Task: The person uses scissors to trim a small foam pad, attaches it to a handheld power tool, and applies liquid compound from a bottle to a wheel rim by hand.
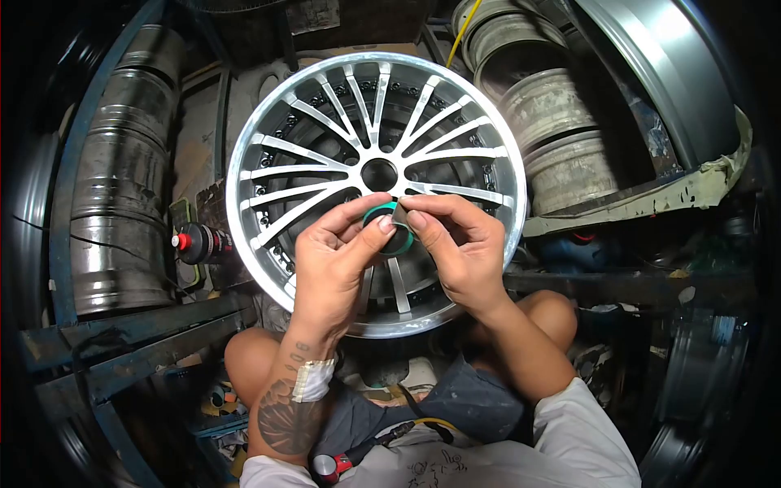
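Both hands meet above the hub of a silver multi-spoke wheel rim [374,156]. My left hand [346,248] is closed, its thumb and fingers pinching a small green ring-shaped piece [392,248] with a dark centre. Against the ring's upper right edge, my right hand [460,248] pinches a small dark flat piece [399,215] between thumb and forefinger. Part of the ring is hidden behind the left thumb. The rim lies face up below the hands, with its round centre hole just above them.
Metal rims [122,187] are stacked on a rack at the left, beside a dark bottle with a red cap [195,242]. More rims [553,122] stand at the right behind a taped edge [651,199]. A red-and-black tool [332,466] lies near the lap.
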Tool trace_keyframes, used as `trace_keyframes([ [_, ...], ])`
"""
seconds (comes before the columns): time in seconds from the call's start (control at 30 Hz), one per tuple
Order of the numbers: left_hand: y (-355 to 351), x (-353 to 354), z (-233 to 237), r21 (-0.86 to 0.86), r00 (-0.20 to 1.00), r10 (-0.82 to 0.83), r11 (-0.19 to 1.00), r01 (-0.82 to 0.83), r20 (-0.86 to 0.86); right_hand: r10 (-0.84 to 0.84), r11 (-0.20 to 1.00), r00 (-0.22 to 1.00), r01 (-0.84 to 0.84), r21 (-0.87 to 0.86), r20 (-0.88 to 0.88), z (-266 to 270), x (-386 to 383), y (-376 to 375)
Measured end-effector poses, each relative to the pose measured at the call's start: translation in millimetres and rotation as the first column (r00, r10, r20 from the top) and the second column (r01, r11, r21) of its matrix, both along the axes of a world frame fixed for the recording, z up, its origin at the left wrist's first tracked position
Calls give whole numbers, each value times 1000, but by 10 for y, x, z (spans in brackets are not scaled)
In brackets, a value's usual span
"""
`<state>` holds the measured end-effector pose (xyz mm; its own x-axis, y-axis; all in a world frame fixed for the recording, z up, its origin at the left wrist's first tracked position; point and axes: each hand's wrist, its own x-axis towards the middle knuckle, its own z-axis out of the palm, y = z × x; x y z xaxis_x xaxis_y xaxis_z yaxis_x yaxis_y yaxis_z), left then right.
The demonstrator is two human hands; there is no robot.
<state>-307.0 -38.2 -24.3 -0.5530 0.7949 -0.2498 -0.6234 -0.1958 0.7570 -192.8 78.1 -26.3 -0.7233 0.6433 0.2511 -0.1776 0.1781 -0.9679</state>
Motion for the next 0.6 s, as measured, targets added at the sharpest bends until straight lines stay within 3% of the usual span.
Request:
trace_keyframes([
  [0.37, 49, 51, 13, 27, 996, 87, 996, -88, 33, -91, 995, 995, 90, -39, -38, -54, 2, -52],
  [0.6, 32, 34, -2, 40, 998, 59, 997, -59, 1, -91, 996, 994, 90, -22, -57, -38, -3, -68],
])
